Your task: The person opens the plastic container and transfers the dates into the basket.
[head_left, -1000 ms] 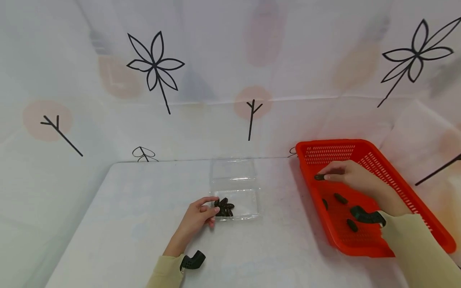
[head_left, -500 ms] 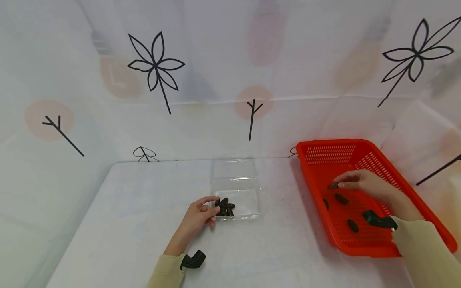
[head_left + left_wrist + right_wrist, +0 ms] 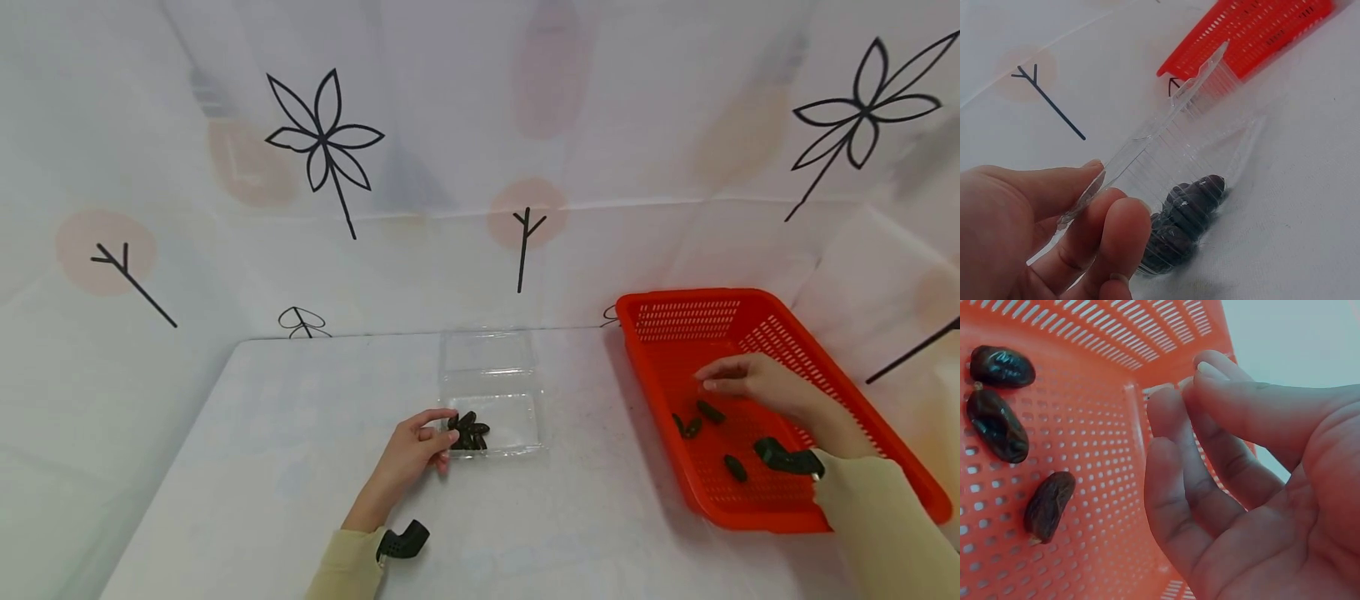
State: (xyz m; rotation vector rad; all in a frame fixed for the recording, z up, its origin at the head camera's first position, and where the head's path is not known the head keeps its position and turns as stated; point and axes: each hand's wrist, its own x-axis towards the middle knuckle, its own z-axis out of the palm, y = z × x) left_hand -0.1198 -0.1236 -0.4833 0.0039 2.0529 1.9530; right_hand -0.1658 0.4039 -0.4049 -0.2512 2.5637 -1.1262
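Observation:
With its thumb and fingers, my left hand (image 3: 412,450) pinches the left edge of a clear plastic clamshell box (image 3: 510,421), whose lid (image 3: 487,350) lies folded back. Several dark brown dates (image 3: 468,432) lie in the box's left part, close to those fingers. In the left wrist view the dates (image 3: 1188,209) show through the ribbed wall. Over the red basket (image 3: 675,492) is my right hand (image 3: 761,387), its fingers loosely bent with nothing between them. Below it, several dates (image 3: 710,412) lie spread on the basket floor; in the right wrist view one wrinkled date (image 3: 1050,507) lies nearest the fingers.
The perforated basket stands at the right of the white table (image 3: 300,467), its raised rim (image 3: 832,375) running beside my right forearm. A patterned cloth (image 3: 420,167) hangs behind the table. Each wrist carries a black camera mount (image 3: 403,540).
My right hand has let go of a date, which now lies beside another on the basket floor. That hand has moved right and slightly nearer. My left hand has stayed in place.

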